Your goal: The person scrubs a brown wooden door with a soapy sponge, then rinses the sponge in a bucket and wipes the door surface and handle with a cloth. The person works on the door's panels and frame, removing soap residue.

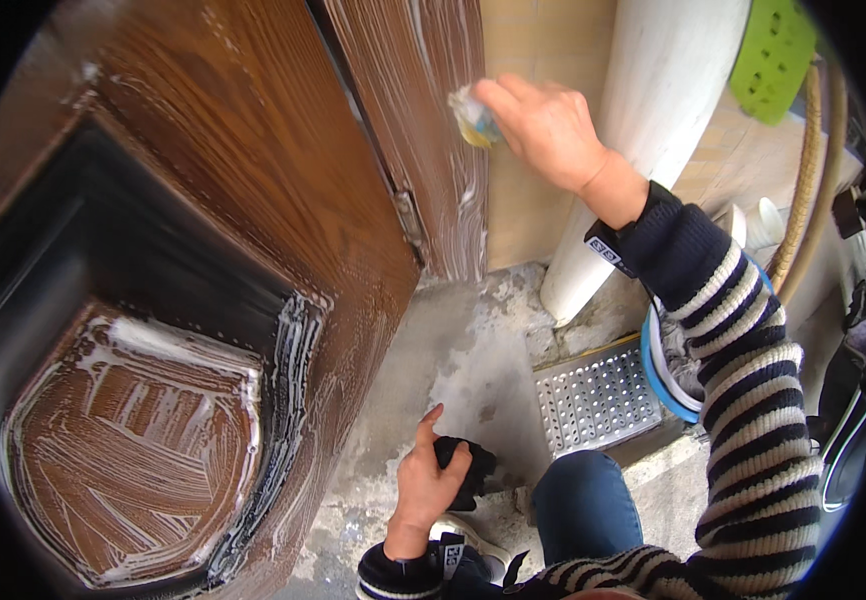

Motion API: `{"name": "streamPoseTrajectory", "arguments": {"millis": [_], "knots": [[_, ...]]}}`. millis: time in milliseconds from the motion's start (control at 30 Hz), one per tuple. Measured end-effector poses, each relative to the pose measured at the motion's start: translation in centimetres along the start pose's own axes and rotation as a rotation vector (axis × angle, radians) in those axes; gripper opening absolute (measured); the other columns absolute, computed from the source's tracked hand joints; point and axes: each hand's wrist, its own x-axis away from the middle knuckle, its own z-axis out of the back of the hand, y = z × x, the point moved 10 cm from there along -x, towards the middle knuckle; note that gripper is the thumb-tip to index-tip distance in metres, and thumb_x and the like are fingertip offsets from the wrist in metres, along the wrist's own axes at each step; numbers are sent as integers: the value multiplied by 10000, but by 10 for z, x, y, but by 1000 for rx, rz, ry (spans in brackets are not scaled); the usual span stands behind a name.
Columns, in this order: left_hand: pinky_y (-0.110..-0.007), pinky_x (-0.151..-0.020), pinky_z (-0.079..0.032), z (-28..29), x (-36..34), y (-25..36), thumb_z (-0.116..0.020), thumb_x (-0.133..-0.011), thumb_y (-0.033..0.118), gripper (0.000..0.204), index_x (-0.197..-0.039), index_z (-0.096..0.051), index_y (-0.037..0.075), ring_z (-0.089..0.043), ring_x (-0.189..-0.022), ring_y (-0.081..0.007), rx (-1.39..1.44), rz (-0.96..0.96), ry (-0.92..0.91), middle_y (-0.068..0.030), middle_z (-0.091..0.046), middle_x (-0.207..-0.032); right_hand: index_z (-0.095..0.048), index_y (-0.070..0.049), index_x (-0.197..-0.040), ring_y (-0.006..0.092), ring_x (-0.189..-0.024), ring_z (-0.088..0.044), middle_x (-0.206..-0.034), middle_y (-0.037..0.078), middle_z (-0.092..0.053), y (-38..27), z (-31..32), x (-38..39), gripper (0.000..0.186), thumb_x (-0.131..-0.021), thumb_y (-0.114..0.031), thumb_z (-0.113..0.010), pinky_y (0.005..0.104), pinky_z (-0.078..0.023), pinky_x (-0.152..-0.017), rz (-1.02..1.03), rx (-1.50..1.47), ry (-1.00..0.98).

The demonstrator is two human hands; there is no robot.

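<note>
My right hand [543, 130] is closed on a crumpled whitish, yellow and blue sponge or cloth [475, 117], beside a soapy wooden frame strip [423, 90] with a metal hinge [408, 218]. At left, a brown wooden door [253, 170] has a black moulded recess [53, 230] and a raised panel [143, 430] streaked with white foam. Lower down, my left hand [423, 485] has index finger and thumb apart over a black crumpled item [471, 468]; its other fingers are partly hidden.
A white pipe [653, 70] runs down the tiled wall. To the right are a perforated metal plate [593, 400], a blue basin [658, 380], hoses [808, 170] and a green perforated board [768, 60]. My knee [583, 505] and white shoe [493, 560] are below, on concrete.
</note>
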Motion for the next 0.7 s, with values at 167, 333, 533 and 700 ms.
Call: {"name": "streamPoseTrajectory", "arguments": {"millis": [167, 333, 533, 700], "knots": [[-499, -817, -555, 0, -35, -46, -673, -905, 315, 642, -1476, -474, 100, -708, -891, -449, -64, 19, 13, -245, -732, -913, -574, -220, -1217, 330, -749, -709, -939, 74, -636, 20, 96, -112, 364, -875, -122, -651, 478, -560, -611, 62, 86, 261], [-518, -917, -534, 8, -64, -75, -649, -885, 399, 702, -1498, -452, 119, -689, -1019, -475, -84, 123, 6, -290, -727, -1044, -598, -192, -1173, 311, -804, -639, -923, 96, -626, 39, 139, -197, 221, -952, -175, -599, 436, -513, -680, 30, 160, 279], [-521, -927, -536, 9, -76, -81, -636, -879, 423, 707, -1496, -449, 135, -695, -1024, -463, -113, 121, 26, -284, -730, -1055, -555, -182, -1257, 305, -732, -690, -931, 75, -613, 14, 90, -151, 388, -885, -151, -658, 467, -564, -591, 52, 249, 157], [-520, -933, -536, 8, -79, -90, -626, -880, 450, 705, -1490, -458, 140, -694, -1027, -459, -163, 125, 16, -263, -734, -1075, -572, -165, -1227, 241, -759, -645, -937, 45, -598, -54, -11, -40, 377, -855, -124, -620, 402, -545, -648, 372, 267, -346]]}}
